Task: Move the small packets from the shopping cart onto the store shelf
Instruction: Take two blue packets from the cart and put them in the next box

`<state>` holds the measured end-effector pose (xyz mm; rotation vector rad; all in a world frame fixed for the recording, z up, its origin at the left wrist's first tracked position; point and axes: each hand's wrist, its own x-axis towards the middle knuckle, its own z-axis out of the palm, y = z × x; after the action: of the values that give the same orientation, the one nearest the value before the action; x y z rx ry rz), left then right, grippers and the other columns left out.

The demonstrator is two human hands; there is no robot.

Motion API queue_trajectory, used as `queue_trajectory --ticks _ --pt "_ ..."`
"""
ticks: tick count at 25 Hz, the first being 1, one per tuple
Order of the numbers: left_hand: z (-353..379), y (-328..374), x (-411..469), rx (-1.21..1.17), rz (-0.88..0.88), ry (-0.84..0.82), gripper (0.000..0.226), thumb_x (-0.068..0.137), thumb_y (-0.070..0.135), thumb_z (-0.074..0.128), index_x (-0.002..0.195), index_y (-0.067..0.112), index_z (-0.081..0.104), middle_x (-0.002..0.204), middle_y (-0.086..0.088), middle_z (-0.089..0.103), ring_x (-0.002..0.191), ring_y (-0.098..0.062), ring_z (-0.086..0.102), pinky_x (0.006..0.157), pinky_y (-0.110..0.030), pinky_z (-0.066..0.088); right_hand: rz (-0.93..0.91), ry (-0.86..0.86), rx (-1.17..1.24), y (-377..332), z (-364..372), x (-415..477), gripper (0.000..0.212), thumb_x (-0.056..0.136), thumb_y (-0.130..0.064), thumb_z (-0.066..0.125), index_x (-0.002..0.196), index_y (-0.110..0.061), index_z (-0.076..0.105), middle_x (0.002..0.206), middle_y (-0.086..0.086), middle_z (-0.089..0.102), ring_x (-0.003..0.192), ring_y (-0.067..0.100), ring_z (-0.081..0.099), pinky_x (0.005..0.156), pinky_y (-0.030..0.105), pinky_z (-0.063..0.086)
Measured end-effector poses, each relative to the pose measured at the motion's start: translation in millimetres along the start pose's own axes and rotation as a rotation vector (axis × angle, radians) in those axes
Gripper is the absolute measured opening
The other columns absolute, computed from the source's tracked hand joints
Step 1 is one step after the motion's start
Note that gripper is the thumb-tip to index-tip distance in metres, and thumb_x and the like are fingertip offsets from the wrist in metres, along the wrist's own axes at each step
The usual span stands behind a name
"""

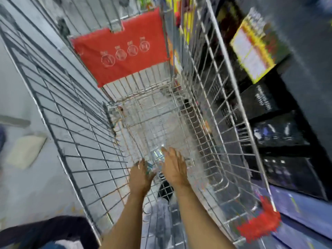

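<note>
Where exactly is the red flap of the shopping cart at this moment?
In the head view, the red flap hangs at the far end of the shopping cart, upper centre, well beyond the left hand and right hand.

A grey floor (pixel 27 186) is showing at the left, blurred by motion. A pale, flat rectangular object (pixel 26 151) is lying on it, tilted, and what it is cannot be told. A grey strip (pixel 14 120) is lying on the floor just above it. Dark cloth (pixel 48 230) is filling the lower left corner, with something white and blue (pixel 62 245) peeking out at the bottom edge.
</note>
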<state>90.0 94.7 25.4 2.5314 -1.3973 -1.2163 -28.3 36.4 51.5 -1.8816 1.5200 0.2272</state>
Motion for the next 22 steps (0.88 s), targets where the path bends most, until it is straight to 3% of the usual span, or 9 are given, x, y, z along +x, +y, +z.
queue_trajectory --ticks 3,6,10,14,18,22 --pt "14 -7 -1 0.147 -0.033 -0.012 0.073 0.08 0.034 0.068 0.139 0.013 0.029 0.142 -0.019 0.036 0.119 -0.037 0.045 0.093 -0.041 0.043 -0.025 -0.029 -0.054 -11 23 11 0.052 0.093 -0.019 0.049 0.142 -0.022 0.031 0.152 0.013 0.022 0.131 0.032 0.03 0.102 0.043 0.032" --pt "17 -2 -4 0.22 0.031 0.043 0.068 0.083 0.022 0.066 0.138 0.014 0.028 0.139 -0.018 0.038 0.113 -0.036 0.049 0.087 -0.043 0.046 -0.039 0.016 -0.17 -7 34 15 0.049 0.094 -0.016 0.047 0.14 -0.026 0.032 0.152 0.016 0.02 0.134 0.034 0.025 0.101 0.046 0.034" --pt "3 12 10 0.043 0.138 0.241 0.053 0.085 0.019 0.062 0.129 0.004 0.039 0.124 -0.026 0.047 0.094 -0.041 0.056 0.071 -0.045 0.051 0.096 0.076 -0.13 15 25 17 0.059 0.091 -0.011 0.052 0.142 -0.025 0.028 0.154 0.018 0.012 0.137 0.036 0.022 0.104 0.048 0.036" --pt "2 32 41 -0.05 0.099 0.201 0.065 0.084 0.023 0.064 0.135 0.004 0.029 0.136 -0.025 0.037 0.112 -0.043 0.048 0.086 -0.052 0.046 0.229 0.132 -0.025 26 23 23 0.062 0.089 -0.018 0.058 0.143 -0.022 0.027 0.153 0.019 0.014 0.135 0.035 0.026 0.103 0.049 0.037" --pt "13 21 36 -0.095 0.054 0.181 0.08 0.076 0.022 0.072 0.137 0.002 0.025 0.133 -0.027 0.039 0.116 -0.042 0.043 0.095 -0.051 0.041 0.32 0.184 0.009 34 24 20 0.073 0.085 -0.036 0.063 0.143 -0.017 0.023 0.144 0.02 0.031 0.127 0.033 0.037 0.096 0.043 0.043" --pt "13 12 30 -0.025 0.107 0.19 0.081 0.079 0.022 0.069 0.14 0.0 0.02 0.124 -0.028 0.046 0.108 -0.042 0.048 0.085 -0.05 0.046 0.309 0.243 -0.006 33 18 22 0.074 0.081 -0.031 0.066 0.14 -0.014 0.025 0.13 0.017 0.048 0.114 0.03 0.047 0.08 0.037 0.05"
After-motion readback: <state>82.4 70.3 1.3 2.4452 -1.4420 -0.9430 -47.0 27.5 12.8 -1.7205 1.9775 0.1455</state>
